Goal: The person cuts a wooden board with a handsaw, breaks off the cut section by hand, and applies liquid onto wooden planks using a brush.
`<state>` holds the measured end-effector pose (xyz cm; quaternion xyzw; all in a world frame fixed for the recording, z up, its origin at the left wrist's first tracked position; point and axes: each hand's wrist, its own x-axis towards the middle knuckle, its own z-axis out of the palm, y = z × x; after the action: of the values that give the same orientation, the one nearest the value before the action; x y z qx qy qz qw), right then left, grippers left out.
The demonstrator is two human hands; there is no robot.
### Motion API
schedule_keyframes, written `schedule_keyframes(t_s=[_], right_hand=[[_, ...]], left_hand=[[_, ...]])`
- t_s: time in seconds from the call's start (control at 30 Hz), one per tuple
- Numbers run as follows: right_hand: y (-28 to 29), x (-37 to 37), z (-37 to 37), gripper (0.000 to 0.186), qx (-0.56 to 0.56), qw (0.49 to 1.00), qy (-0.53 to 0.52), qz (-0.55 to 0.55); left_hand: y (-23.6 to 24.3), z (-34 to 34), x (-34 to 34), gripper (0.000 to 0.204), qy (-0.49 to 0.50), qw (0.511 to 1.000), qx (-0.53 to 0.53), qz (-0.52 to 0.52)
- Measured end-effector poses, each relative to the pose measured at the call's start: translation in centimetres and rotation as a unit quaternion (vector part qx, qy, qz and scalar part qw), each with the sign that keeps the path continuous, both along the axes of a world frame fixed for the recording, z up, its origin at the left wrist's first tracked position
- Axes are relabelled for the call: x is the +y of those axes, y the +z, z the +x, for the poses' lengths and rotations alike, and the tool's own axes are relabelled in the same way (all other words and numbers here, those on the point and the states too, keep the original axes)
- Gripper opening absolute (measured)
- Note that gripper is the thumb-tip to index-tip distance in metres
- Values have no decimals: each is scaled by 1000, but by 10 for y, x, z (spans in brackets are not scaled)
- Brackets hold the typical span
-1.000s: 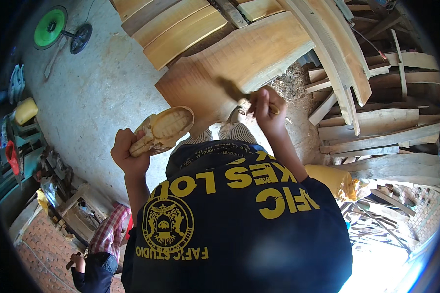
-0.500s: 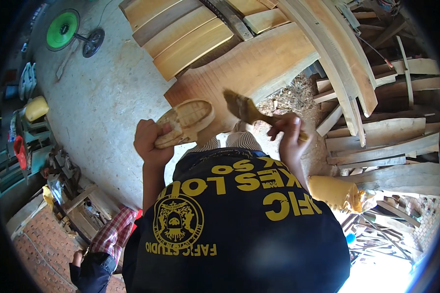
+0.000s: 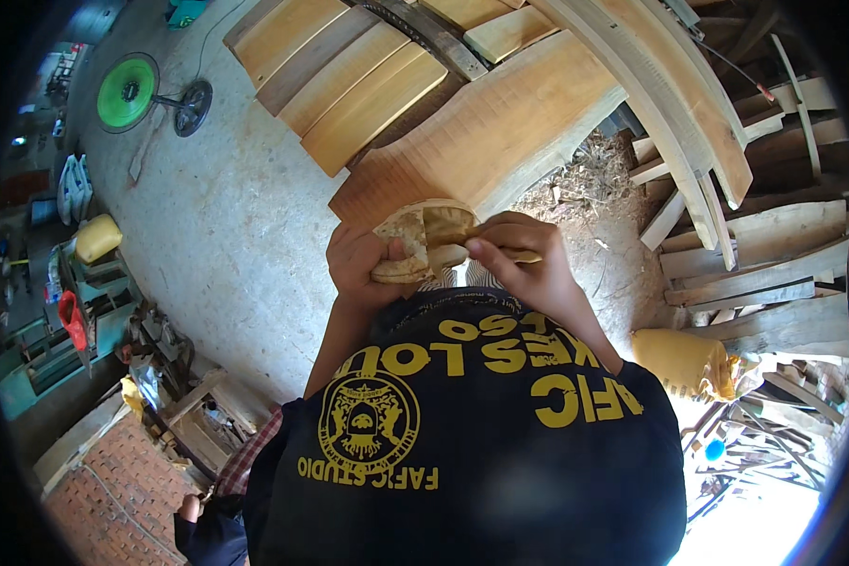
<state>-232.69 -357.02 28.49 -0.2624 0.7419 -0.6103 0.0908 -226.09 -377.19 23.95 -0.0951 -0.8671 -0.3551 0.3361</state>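
In front of my waist, my left hand (image 3: 360,264) is closed around the left side of a pale, hollowed wooden piece (image 3: 404,229) with a rounded far end, its thumb on top. The wood has lighter, rough patches; I cannot tell its exact kind. My right hand (image 3: 526,253) grips a flat brush (image 3: 522,256) by its handle, fingers wrapped over it. The brush head points left into the hollow of the wooden piece, and its bristles are partly hidden there.
Beyond my hands lie a wide plank (image 3: 481,127) and several boards (image 3: 340,75). Long beams (image 3: 656,90) and stacked timber (image 3: 774,255) stand right, near a yellow sack (image 3: 679,363). A green fan (image 3: 128,92) is far left; another person's dark clothing (image 3: 212,528) shows lower left.
My two hands have come together. The brush moved left from beside the wooden piece into its hollow, while the left hand shifted right with the piece.
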Motion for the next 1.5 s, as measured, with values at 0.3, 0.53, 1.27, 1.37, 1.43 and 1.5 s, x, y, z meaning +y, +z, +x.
schedule_keyframes(t_s=[0.3,0.53,1.27,1.37,1.43,1.5], right_hand=[[-27,6,5,26,-144,985,4,98],[-29,-6,7,15,79,991,-17,105],[-13,21,-48,36,-304,947,-96,-26],[-20,47,-70,39,-237,948,-167,-132],[-23,62,-89,45,-217,922,-249,-201],[-35,68,-107,46,-205,927,-254,-187]], left_hand=[[-3,3,2,30,-17,999,14,-37],[-1,0,4,30,-11,998,2,-57],[-19,-12,0,20,90,995,-51,-5],[-16,-14,2,21,104,992,-68,0],[-16,-14,3,21,107,991,-81,15],[-17,-12,2,22,114,990,-72,46]])
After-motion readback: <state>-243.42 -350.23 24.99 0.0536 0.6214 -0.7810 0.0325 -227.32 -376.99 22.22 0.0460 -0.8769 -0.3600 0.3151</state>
